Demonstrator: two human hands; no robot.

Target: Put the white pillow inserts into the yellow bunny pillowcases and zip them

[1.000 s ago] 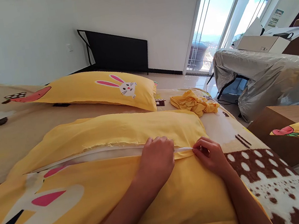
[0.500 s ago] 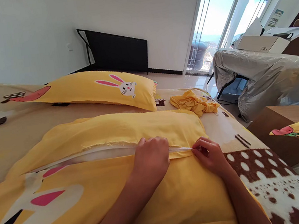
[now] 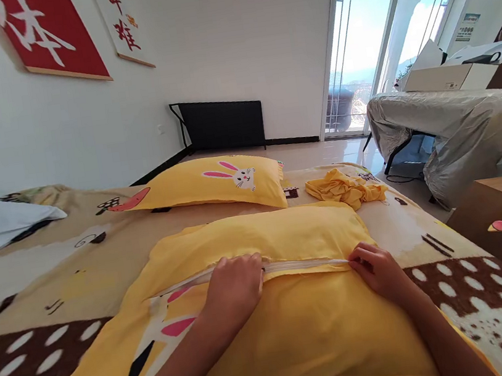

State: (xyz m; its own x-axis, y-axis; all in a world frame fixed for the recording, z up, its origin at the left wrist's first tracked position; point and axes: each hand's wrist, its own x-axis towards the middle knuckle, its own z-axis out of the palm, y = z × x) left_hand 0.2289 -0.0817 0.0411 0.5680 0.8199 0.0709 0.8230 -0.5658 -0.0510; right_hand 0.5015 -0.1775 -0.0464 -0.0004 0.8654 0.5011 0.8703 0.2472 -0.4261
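1. Yellow cover (image 3: 330, 320) lies near, mid-bed (image 3: 461, 289), zip (image 3: 308, 263) side up.
2. Done: zip looks closed between the hands.
3. Left: stretch left of the left hand (image 3: 236, 284) gapes, white showing inside.
4. Left hand: curled tight on the zip; slider hidden.
5. Right hand (image 3: 377, 268): thumb and finger pinch the zip's right end.
6. Far pillow (image 3: 213, 184): looks covered, untouched. Crumpled cloth (image 3: 345, 190) right of it.

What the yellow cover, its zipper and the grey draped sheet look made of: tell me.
Yellow cover: matte cloth, perhaps cotton; it lies in soft folds.
Zipper: white, probably nylon; no metal glint shows.
Grey draped sheet: glossy, likely plastic film; crinkles catch light.
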